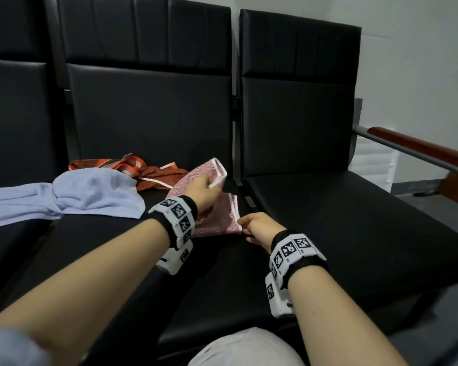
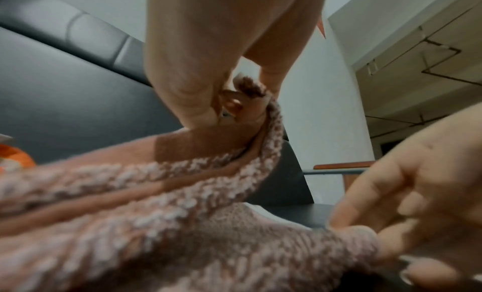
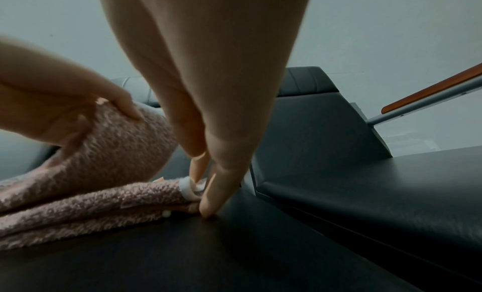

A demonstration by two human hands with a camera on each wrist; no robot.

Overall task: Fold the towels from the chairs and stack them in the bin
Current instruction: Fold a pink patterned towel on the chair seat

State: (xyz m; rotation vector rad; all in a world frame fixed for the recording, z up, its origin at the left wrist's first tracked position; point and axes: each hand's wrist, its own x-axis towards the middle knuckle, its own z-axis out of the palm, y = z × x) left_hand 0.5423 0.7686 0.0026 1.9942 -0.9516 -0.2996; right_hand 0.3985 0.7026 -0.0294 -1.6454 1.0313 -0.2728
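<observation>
Pink towel (image 1: 212, 217) pinched, hands (image 1: 202, 190) hiding edges.

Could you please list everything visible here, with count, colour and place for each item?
pink towel: one, pink with white trim, on the middle chair seat, partly folded, far end lifted.
blue cloth: one, light blue, lying crumpled across the left and middle seats.
orange cloth: one, orange-red patterned with white edging, behind the blue cloth on the middle seat.
chairs: three in a row, black padded; the left one is only partly in view.
armrest: one, reddish-brown wood on a grey metal bar, at the right end.
wall: white, behind the chairs.
wrist bands: two, black with white marker blocks, one on each wrist.
left hand: holds the towel's raised end.
right hand: pinches the towel's near corner.
</observation>
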